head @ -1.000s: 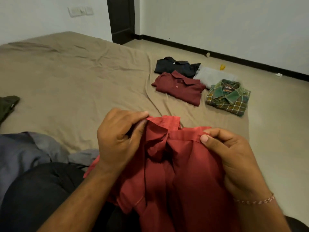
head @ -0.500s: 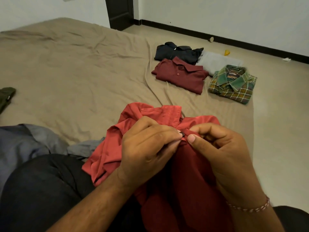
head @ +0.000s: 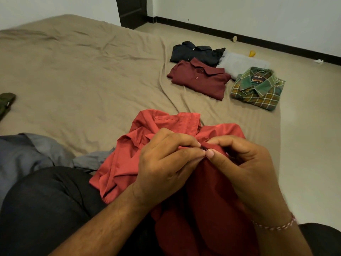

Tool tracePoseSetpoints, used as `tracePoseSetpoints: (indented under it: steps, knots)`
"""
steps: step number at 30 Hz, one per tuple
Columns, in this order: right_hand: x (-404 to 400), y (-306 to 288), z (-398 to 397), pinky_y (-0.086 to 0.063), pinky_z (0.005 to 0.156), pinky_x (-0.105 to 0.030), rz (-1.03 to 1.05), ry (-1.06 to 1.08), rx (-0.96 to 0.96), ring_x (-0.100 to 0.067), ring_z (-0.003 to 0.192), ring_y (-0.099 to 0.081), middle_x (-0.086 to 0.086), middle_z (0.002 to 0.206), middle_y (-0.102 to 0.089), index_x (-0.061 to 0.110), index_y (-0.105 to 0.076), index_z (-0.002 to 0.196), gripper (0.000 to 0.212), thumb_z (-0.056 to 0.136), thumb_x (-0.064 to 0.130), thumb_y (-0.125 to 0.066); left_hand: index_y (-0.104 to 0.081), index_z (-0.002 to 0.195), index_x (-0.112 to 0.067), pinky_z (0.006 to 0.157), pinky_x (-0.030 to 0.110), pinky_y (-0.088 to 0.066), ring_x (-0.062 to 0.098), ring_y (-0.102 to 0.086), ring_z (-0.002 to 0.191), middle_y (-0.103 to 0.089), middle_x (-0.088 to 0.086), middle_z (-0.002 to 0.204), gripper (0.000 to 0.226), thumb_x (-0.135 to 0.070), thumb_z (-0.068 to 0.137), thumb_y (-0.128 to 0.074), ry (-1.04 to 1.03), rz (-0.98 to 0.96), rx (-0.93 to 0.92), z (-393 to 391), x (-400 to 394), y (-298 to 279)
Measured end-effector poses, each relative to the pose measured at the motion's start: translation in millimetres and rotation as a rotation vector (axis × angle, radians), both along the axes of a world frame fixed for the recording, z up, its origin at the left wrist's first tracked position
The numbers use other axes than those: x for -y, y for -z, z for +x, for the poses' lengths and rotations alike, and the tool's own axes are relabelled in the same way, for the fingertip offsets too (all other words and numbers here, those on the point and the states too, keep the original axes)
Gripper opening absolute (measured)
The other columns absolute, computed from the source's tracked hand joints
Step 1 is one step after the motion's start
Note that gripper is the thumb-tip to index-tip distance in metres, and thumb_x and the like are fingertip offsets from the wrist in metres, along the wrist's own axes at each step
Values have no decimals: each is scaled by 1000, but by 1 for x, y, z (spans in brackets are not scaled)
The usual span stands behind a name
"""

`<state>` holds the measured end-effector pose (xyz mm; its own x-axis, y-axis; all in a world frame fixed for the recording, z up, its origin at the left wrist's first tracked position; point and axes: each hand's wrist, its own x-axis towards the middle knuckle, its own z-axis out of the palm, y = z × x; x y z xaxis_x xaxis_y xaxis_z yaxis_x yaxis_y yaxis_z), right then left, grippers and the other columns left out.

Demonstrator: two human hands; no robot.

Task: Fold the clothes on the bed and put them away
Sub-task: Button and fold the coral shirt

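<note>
A red shirt [head: 129,159] lies bunched in my lap and on the bed's near edge, collar toward the far side. My left hand [head: 166,163] pinches the shirt's front edge just below the collar. My right hand [head: 243,163] pinches the opposite edge, thumb tip against a small dark button between the two hands. The hands meet fingertip to fingertip. Folded on the bed at the far right lie a maroon polo [head: 199,80], a dark shirt [head: 195,52], a grey garment [head: 239,63] and a green plaid shirt [head: 258,89].
The tan bed sheet [head: 83,71] spreads out to the left and ahead. A loose grey garment [head: 27,154] lies by my left knee and a dark green item [head: 6,104] sits at the left edge. Bare floor and a dark door [head: 132,10] lie beyond.
My hands came together from the collar's two sides to the button area at the shirt's front. The shirt dropped lower onto my lap, and the view tilted down slightly.
</note>
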<state>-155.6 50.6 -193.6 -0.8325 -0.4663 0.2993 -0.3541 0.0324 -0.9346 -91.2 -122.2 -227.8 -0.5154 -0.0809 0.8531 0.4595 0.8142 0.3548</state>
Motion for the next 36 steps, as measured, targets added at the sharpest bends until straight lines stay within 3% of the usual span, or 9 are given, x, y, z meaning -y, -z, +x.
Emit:
tracePoseSetpoints:
  steps: [6,9,15,17,21,23,27,31,36]
  knots:
    - [-3,11,-7,-54,74,-15,-34,-67,-5,-3,83,-72,10,92,-78,12,-75,97,16,82,9,-75,-83,89,-8,77,32,-49,19,-66,84,-75,7,113,5,-9,86,-86,94,31,74,-2,1,3]
    - [-4,18,-8,-52,70,-14,-60,-108,8,-1,77,-68,11,89,-76,13,-74,96,15,83,5,-74,-81,91,-6,81,37,-52,16,-70,101,-74,7,119,7,-7,86,-85,205,86,149,-4,2,4]
    - [-10,33,-13,-52,64,-31,-84,-153,41,-26,71,-64,-3,88,-74,21,-74,94,9,85,20,-77,-79,93,-4,90,34,-55,18,-71,107,-74,9,112,11,-5,84,-85,401,212,315,-5,5,2]
    - [-10,37,-12,-52,65,-29,-79,-149,32,-23,73,-65,-1,88,-74,24,-74,94,12,86,16,-76,-78,96,-5,86,33,-55,16,-70,100,-73,6,108,14,-7,85,-85,426,230,365,-5,7,3]
    - [-6,39,-11,-54,70,-21,-60,-141,-7,-13,80,-72,6,93,-77,17,-74,95,21,86,-2,-72,-74,113,-10,76,26,-52,6,-62,86,-71,-6,103,34,-18,83,-87,333,287,446,-5,8,7]
    - [-5,39,-11,-53,73,-16,-38,-104,-57,-6,83,-72,10,92,-77,15,-73,96,20,87,-3,-74,-77,107,-11,76,29,-54,9,-66,88,-72,-4,99,28,-19,83,-88,302,292,440,-8,9,11]
    - [-3,41,-9,-55,76,-18,-23,27,-93,-8,83,-74,7,89,-76,15,-74,92,14,83,5,-76,-78,89,-10,76,30,-55,9,-70,86,-74,-5,89,12,-15,83,-87,234,339,381,-9,10,13]
    - [2,44,-5,-56,78,-20,-15,75,-140,-8,84,-73,8,90,-75,19,-73,92,15,83,7,-78,-76,84,-13,72,32,-54,14,-69,80,-72,-7,85,9,-14,85,-85,231,392,431,-10,15,10]
    - [8,45,-2,-56,77,-19,-94,70,2,-9,83,-74,7,88,-78,13,-75,91,11,81,9,-77,-75,88,-8,74,31,-54,13,-68,83,-71,-2,88,10,-10,86,-85,246,212,395,-11,21,11]
